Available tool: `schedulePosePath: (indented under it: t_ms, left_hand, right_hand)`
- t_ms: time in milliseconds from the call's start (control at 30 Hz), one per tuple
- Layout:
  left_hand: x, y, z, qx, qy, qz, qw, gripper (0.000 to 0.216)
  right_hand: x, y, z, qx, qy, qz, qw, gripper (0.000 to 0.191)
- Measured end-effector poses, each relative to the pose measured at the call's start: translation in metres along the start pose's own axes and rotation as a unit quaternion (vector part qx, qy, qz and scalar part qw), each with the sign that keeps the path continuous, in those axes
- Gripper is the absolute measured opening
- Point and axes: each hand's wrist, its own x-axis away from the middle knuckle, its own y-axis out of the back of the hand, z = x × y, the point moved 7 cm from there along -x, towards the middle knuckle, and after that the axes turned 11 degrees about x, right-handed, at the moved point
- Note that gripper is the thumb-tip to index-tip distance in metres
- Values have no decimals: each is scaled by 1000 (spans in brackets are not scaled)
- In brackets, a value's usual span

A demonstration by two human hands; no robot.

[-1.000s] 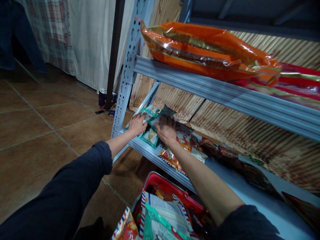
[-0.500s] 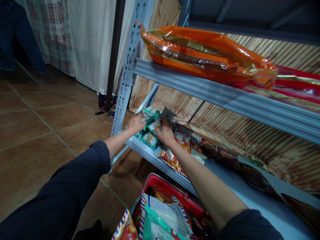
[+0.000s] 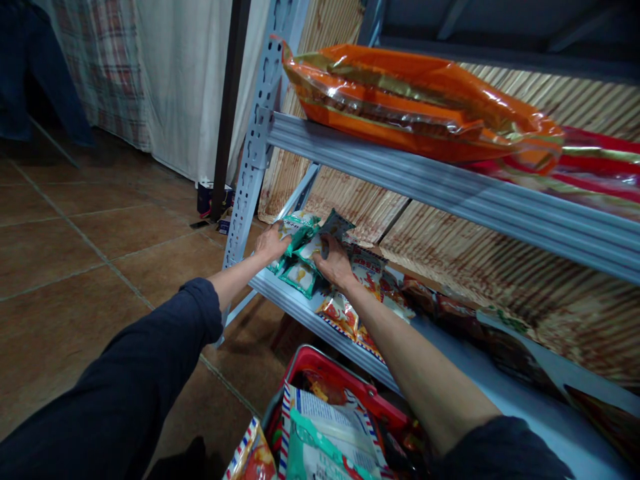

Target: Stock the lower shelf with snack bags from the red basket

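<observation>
On the left end of the lower shelf, my left hand is closed on the side of a green and white snack bag. My right hand has its thumb and fingers around another bag, a green and white packet, just to the right. A third green packet lies in front, below both hands. Behind my right fingers a dark grey-green bag end sticks up; whether it belongs to the gripped packet I cannot tell. Orange and white snack bags lie right of my right hand.
A red basket full of snack bags stands below the shelf front. Large orange bags rest on the upper shelf beam. The perforated shelf post rises left of my hands. A person's trousered legs show at far left.
Both hands stay on the green packets, with only a slight shift of fingers. The view has tilted slightly.
</observation>
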Motion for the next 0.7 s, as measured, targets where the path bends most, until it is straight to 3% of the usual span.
schedulePosePath:
  t_ms: [167,367,700]
  left_hand:
    - [0,-4,-4,-22,-39,47,998,53]
    - [2,1,1,-78,-5,32,996,57]
    - [6,-4,3,-83,18,89,992,68]
  right_hand:
    - [1,-2,-5,48,-32,-2,998,37]
    - [-10,-4,-15,50,-48,-28,997,47]
    - [-28,-15,-25,-3,-127,128,984,60]
